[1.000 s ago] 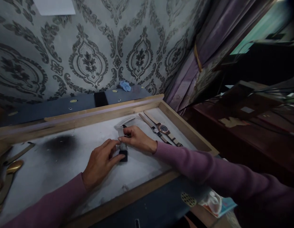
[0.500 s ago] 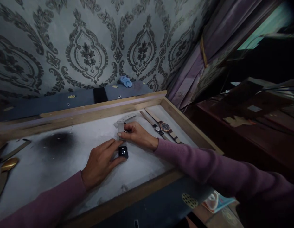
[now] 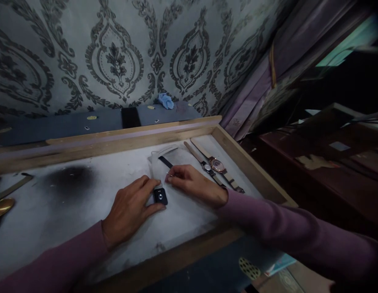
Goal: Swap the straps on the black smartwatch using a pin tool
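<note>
No lettering, brand or number could be read in the dim light, with any print on the dark watch case [image 3: 160, 197] at seven o'clock, and on the dials of the rose-gold watch [image 3: 218, 164] and smaller watch [image 3: 207, 167] toward four, too small to make out; a pale rectangular patch [image 3: 339, 146] on dark red furniture [image 3: 280, 150] at three o'clock was likewise illegible

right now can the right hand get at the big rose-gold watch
Probably yes: the rose-gold watch lies near the right hand with nothing on top; the smaller watch lies between, seemingly low enough to reach over.
</note>
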`<state>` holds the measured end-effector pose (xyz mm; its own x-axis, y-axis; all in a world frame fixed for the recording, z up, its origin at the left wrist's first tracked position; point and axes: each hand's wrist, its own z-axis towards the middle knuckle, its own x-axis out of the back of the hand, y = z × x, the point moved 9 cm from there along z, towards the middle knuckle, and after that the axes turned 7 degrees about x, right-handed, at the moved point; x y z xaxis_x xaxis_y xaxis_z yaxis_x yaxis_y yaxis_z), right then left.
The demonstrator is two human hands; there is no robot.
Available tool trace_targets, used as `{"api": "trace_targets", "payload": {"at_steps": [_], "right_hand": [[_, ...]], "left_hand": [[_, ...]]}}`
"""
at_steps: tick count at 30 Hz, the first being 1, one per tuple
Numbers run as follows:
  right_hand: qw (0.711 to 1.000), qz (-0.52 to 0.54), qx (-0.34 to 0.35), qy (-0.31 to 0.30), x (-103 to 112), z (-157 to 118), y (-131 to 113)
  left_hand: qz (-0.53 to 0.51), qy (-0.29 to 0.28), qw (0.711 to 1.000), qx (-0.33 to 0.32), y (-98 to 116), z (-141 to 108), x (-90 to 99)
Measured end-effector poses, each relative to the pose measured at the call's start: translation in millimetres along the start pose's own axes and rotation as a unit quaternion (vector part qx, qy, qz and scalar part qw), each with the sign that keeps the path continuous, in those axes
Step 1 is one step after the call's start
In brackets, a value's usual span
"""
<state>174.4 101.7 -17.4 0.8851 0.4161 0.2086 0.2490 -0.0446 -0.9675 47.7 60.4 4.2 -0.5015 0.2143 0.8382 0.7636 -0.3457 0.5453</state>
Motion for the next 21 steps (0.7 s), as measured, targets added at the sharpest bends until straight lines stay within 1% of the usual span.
{"api": "trace_targets", "payload": {"at_steps": [4,7,11,13,15,18,21], "right_hand": [[0.998,0.047,-0.02,-0.043,-12.9,-10.0,1.9],[0.995,0.055,-0.022,-0.075,-19.5,-15.2,0.4],[0.994,0.058,-0.028,-0.092,-22.9,-19.2,1.5],[0.993,0.061,-0.019,-0.097,-23.9,-19.8,-0.2],[0.994,0.065,0.004,-0.09,-22.2,-19.4,-5.3],[0.996,0.05,0.034,-0.059,-14.0,-18.3,-13.6],[0.998,0.049,0.028,-0.037,-8.3,-17.0,-14.7]], "left_hand": [[0.002,0.003,1.0,-0.005,1.5,-0.7,-1.2],[-0.006,0.011,1.0,-0.009,3.6,-0.8,0.7],[-0.025,0.004,1.0,-0.014,6.1,0.2,2.7],[-0.03,-0.001,0.999,-0.013,6.5,1.2,3.3],[-0.029,-0.006,1.0,-0.006,5.7,2.6,3.4],[-0.028,-0.013,1.0,0.007,4.2,4.4,2.4],[-0.026,-0.012,1.0,0.01,3.4,5.2,1.8]]}}
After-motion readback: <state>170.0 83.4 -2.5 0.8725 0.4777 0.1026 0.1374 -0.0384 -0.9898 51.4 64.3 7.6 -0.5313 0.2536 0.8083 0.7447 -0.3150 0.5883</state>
